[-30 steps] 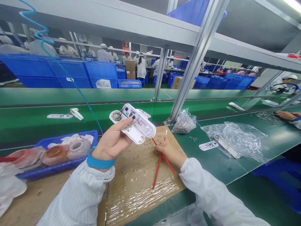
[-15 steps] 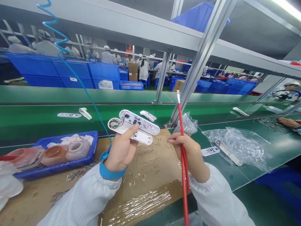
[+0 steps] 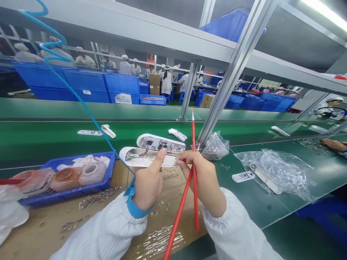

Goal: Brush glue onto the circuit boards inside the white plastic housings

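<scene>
My left hand (image 3: 149, 180), with a blue wrist strap (image 3: 138, 206), grips an opened white plastic housing (image 3: 141, 157). Its other half (image 3: 159, 143) carries a circuit board and thin wires. My right hand (image 3: 203, 177) is closed round two red-handled brushes (image 3: 180, 209), which cross each other. That hand's thumb and index finger are pinched at the right end of the housing; whether a small part is between them I cannot make out. Below both hands, small metal pieces (image 3: 161, 205) lie scattered on a cardboard sheet (image 3: 130, 231).
To the left, a blue tray (image 3: 94, 184) holds small jars (image 3: 93, 171). Bags of metal parts (image 3: 215, 150) and clear plastic (image 3: 271, 166) lie right. More white housings (image 3: 177, 134) rest on the green belt (image 3: 135, 126). A metal post (image 3: 230, 72) rises ahead. Another person's hand (image 3: 333, 144) is far right.
My right hand has moved left and up to the housing's right end, and the brushes have tilted and crossed. My left hand has shifted slightly right and turned the housing to a flatter angle.
</scene>
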`<state>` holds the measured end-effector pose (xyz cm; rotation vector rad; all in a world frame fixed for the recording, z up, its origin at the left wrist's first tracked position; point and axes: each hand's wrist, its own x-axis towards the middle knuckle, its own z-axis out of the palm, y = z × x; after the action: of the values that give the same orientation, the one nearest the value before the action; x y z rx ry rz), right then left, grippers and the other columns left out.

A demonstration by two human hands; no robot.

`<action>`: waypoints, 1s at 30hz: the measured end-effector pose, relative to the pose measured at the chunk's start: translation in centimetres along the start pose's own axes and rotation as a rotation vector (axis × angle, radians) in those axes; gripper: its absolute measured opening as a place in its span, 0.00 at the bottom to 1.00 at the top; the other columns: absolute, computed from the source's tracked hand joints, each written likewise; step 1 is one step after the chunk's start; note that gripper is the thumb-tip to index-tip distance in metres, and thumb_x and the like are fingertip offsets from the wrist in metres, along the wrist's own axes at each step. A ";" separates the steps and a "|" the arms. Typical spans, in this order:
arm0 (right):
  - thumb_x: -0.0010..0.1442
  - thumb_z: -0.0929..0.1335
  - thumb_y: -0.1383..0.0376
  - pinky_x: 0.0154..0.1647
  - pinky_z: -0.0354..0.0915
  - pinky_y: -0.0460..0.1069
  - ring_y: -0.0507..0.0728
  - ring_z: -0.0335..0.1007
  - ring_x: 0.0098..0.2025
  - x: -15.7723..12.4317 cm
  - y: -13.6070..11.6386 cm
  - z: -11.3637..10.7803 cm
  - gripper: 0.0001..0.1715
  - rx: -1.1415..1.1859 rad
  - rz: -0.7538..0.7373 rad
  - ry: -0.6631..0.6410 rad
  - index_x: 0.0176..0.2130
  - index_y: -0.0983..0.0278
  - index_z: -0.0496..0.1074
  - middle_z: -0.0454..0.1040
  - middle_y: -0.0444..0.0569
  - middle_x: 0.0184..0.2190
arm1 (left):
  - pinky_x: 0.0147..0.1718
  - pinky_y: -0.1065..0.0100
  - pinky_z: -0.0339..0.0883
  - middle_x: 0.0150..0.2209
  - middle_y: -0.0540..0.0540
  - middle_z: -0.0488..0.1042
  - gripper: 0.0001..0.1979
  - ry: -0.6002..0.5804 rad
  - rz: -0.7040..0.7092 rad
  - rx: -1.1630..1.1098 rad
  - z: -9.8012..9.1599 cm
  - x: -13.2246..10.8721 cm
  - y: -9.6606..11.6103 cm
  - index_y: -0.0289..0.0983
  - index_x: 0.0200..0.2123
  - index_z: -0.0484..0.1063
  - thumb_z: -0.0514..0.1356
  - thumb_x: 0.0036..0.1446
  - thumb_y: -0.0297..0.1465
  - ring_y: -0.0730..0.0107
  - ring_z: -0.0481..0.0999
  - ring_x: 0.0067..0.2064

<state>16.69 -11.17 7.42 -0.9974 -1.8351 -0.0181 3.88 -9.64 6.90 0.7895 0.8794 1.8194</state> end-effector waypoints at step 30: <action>0.67 0.59 0.51 0.33 0.67 0.52 0.56 0.72 0.33 0.7 0.0 -6.5 0.21 0.119 -0.144 0.504 0.38 0.64 0.71 0.76 0.47 0.30 | 0.40 0.57 0.71 0.41 0.41 0.79 0.18 -0.334 -0.141 0.360 -1.4 2.1 2.0 0.36 0.39 0.76 0.69 0.45 0.38 0.53 0.78 0.42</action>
<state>21.50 -13.48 11.21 -0.6969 -1.4209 -0.2253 1.06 -8.64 8.15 1.1871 1.0230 1.3700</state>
